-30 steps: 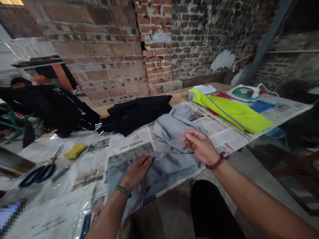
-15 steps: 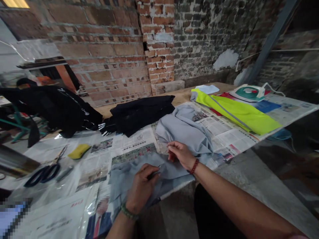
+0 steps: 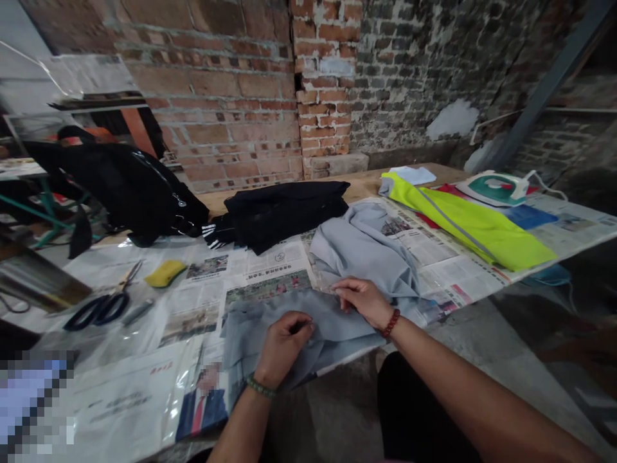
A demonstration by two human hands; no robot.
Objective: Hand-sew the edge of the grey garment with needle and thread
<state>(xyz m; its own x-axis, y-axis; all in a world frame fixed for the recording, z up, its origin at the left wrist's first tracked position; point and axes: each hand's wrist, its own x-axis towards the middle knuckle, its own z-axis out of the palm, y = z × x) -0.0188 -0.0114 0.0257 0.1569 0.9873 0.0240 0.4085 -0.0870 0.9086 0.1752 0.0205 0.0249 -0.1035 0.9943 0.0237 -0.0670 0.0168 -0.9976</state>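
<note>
A thin grey cloth [image 3: 332, 325] lies loosely along the front edge of the table, under and between my hands. My left hand [image 3: 284, 344], with a green bead bracelet, is closed with its thumb and forefinger curled at the cloth. Close by on the right, my right hand [image 3: 364, 301] wears a red bead bracelet and pinches at the cloth's upper edge; whatever is between its fingertips is too small to tell. Just beyond it rests a crumpled light grey garment [image 3: 361, 247].
Newspaper under clear plastic [image 3: 193, 315] covers the table. At left are scissors [image 3: 106, 305], a yellow sponge [image 3: 165, 273] and a metal cylinder [image 3: 43, 273]. Folded black clothing [image 3: 284, 212] and a black bag [image 3: 125, 193] lie behind. Rightward are a neon yellow garment [image 3: 472, 225] and an iron [image 3: 494, 188].
The view has swung slightly left, so things sit further right. The grey cloth's upper edge now reaches my right fingertips. My hands have stayed close together, both still closed.
</note>
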